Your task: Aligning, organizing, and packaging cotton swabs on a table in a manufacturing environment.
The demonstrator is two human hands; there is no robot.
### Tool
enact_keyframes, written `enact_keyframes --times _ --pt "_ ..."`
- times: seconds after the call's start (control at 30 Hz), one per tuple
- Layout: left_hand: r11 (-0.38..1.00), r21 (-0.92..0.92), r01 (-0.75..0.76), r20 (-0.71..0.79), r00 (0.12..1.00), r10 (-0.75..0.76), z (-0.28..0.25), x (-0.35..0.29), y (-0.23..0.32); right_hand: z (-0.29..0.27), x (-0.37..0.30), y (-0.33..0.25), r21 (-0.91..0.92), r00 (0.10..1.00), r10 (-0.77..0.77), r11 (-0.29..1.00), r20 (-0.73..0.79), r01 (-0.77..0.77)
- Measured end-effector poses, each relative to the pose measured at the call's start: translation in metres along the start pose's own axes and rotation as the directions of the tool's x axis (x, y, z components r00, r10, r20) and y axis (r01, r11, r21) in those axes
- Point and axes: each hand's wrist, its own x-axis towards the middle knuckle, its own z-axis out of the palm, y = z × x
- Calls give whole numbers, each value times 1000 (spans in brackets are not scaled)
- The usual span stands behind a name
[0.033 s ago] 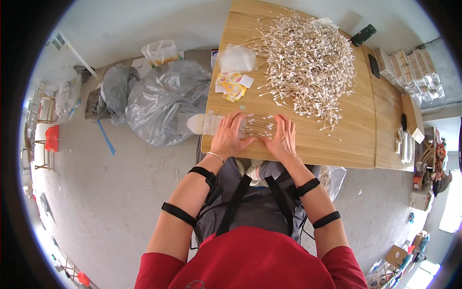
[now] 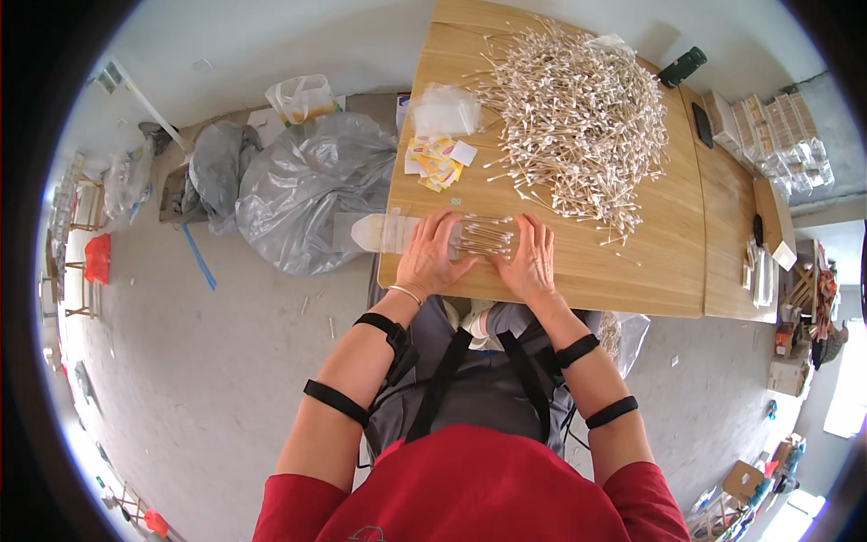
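Observation:
Near the table's front edge, my left hand (image 2: 428,251) curls around a clear plastic bag (image 2: 395,233), whose far left end reaches past the table edge. From its right side a row of double-ended cotton swabs (image 2: 486,237) sticks out, lying side by side. Thumb and fingers of my right hand (image 2: 531,255) close on the right-hand tips of these swabs. How deep the swabs sit in the bag is hidden by my left hand. A large heap of loose cotton swabs (image 2: 578,126) lies beyond, to the right.
On the wooden table (image 2: 623,280) are flat clear bags (image 2: 447,111), yellow and white cards (image 2: 441,164), a dark cylinder (image 2: 683,66) and a phone (image 2: 702,125). Packed bundles (image 2: 768,135) stand far right. A big grey plastic sack (image 2: 312,203) rests on the floor at left.

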Motion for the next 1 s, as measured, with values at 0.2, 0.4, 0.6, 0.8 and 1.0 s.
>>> enact_keyframes --times 0.2,0.4,0.6,0.8,1.0 --pt "999 -34 19 -22 1000 -20 1 0 0 10 11 -6 -19 984 -172 985 -35 171" --pt "987 -161 8 -117 993 -27 4 -3 -11 22 14 -2 67 980 -188 981 58 184" --pt "673 -737 68 -214 920 -328 25 8 -28 38 10 14 435 944 145 900 -295 -2" --pt "542 -837 68 -158 920 -360 40 13 -11 55 15 -2 625 907 285 780 -309 -32" --pt "531 -840 111 -99 931 -350 38 15 -11 67 23 -17 746 937 239 665 -255 33"
